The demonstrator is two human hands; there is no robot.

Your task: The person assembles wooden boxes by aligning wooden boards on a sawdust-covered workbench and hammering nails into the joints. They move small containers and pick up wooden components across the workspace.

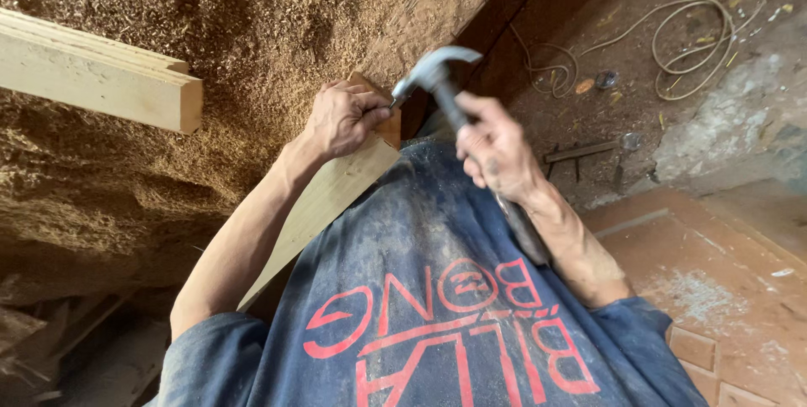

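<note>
A loose plank juts over the sawdust heap at far left. My left hand pinches closed on a nail at the top edge of the pale board. My right hand is wrapped tight around the hammer, its head just beside the nail. Open floor with a coiled cord lies right.

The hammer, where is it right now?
In the head view the hammer is up near the middle, gripped by the right hand. Its metal head sits just right of the left hand, over the pale wooden board.
</note>
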